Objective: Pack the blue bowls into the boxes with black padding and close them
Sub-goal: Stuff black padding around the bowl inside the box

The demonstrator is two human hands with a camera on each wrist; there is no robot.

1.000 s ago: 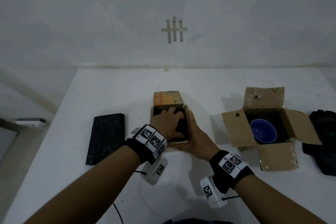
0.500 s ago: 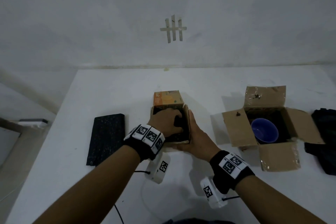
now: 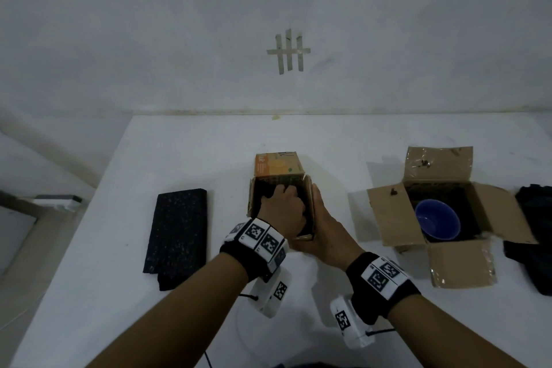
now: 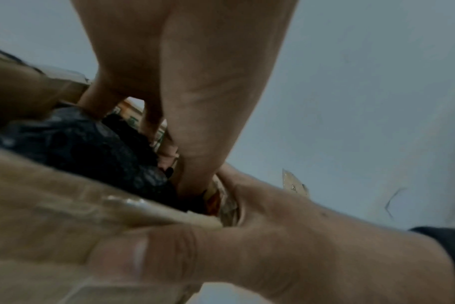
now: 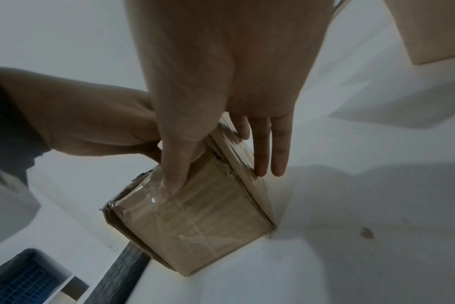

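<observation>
A small cardboard box [image 3: 277, 166] with an orange back flap stands mid-table. My left hand [image 3: 283, 203] reaches into it, fingers [image 4: 192, 160] pushing down beside the crumpled black padding [image 4: 86, 144] inside. No bowl shows in this box. My right hand [image 3: 321, 224] braces the box [image 5: 195, 226], with straight fingers [image 5: 262, 148] along its right side and the thumb across the front face. To the right an open box [image 3: 385, 212] lined with black padding holds a blue bowl [image 3: 437, 222].
A flat black padding strip [image 3: 177, 233] lies left of the small box. More black padding [image 3: 534, 236] is bunched at the table's right edge. The white table [image 3: 194, 158] ends at a wall behind. A blue crate [image 5: 21, 277] shows below the table's left side.
My left hand has sunk a little deeper into the small box, its wrist turning. The right hand and both boxes have stayed put.
</observation>
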